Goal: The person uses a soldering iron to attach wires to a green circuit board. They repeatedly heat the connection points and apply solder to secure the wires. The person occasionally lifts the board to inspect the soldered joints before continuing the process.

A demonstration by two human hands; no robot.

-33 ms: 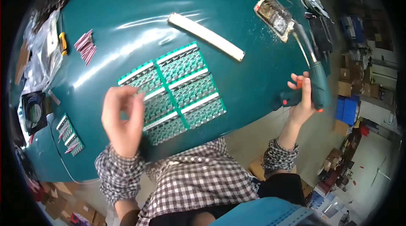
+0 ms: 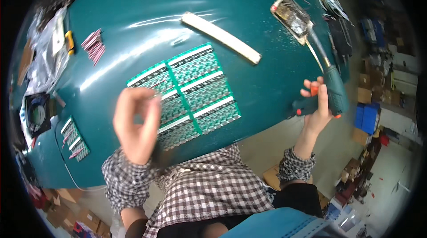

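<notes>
My right hand point(image 2: 318, 112) is wrapped round the dark green handle of a soldering gun point(image 2: 336, 90), with an orange trigger by the fingers. The gun's metal barrel points up and away, its front end at a scorched, pale-rimmed tray point(image 2: 291, 15) with grey and brown residue. Over the left part of a green panel of joined circuit boards point(image 2: 207, 89), my left hand point(image 2: 130, 126) is closed in a pinch, thumb against fingertips. What the pinch holds, if anything, is too blurred to make out. That hand covers the panel's near left portion.
A long white bar point(image 2: 221, 37) lies beyond the panel. At the left are a bundle of red-and-white wires point(image 2: 94, 47), a smaller wired circuit board point(image 2: 75, 139), a yellow-handled tool point(image 2: 70, 43), clear plastic bags point(image 2: 50, 55) and a black fan point(image 2: 38, 111). A cable hangs near the front-left edge.
My left hand has shifted slightly to the right over the panel, still pinched. The whole view has moved a little. My right hand keeps the soldering gun at the tray.
</notes>
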